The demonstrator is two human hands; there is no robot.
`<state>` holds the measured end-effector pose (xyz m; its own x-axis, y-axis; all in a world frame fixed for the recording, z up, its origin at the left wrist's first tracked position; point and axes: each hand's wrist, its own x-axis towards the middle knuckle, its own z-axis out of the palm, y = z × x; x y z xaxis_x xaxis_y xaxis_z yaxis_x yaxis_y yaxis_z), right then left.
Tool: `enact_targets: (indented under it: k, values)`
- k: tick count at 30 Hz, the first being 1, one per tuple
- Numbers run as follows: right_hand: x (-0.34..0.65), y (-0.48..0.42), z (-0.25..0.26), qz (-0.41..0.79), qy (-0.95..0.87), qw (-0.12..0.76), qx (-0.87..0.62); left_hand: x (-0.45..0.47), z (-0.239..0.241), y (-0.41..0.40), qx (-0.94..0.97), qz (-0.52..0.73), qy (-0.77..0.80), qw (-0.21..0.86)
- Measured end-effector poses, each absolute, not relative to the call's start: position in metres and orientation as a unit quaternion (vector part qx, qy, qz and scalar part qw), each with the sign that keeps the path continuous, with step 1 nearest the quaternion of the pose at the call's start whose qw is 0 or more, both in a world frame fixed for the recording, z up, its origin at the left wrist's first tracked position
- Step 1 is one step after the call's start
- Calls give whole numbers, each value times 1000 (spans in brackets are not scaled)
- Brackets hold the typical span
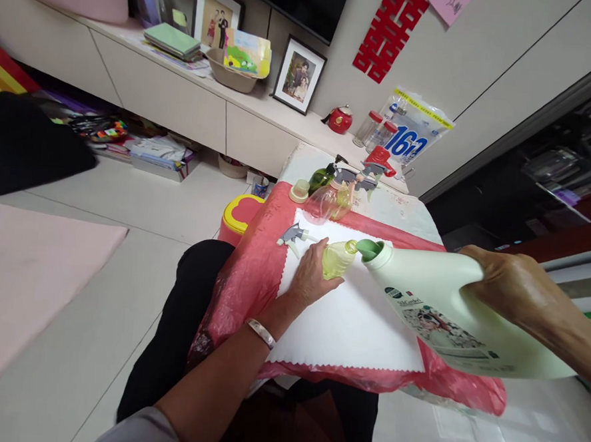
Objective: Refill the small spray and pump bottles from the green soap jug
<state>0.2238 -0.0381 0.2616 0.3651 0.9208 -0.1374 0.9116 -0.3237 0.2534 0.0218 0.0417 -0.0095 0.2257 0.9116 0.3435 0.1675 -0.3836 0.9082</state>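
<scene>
My left hand (312, 275) is wrapped round a small yellow-tinted clear bottle (337, 260), tilted to the right with its open neck uppermost. In my right hand (504, 287) is the handle of a large pale green detergent jug (434, 316), tipped over to the left. The jug's green spout (368, 249) meets or nearly meets the bottle's mouth; whether liquid is flowing I cannot tell. A grey-and-white spray nozzle (292, 235) lies left of the bottle on the white cloth (349, 331). Behind stand a clear pink spray bottle (322, 203) and a pale green cap (300, 190).
Red plastic sheeting (245, 271) covers the small table under the cloth. More spray bottles stand at the back, one with a red head (379, 158). A yellow-and-red stool (240, 214) is left of the table. Beyond runs a low cabinet (173, 100) with frames and jars.
</scene>
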Motion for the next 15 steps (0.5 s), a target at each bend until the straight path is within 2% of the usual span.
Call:
enact_targets:
  k: [4,15]
  values:
    - [234,-41,257,19,577,48,815,20,-11,40,667,482,398,405]
    - [251,-50,235,45,486,-313,814,14,-9,42,669,454,400,432]
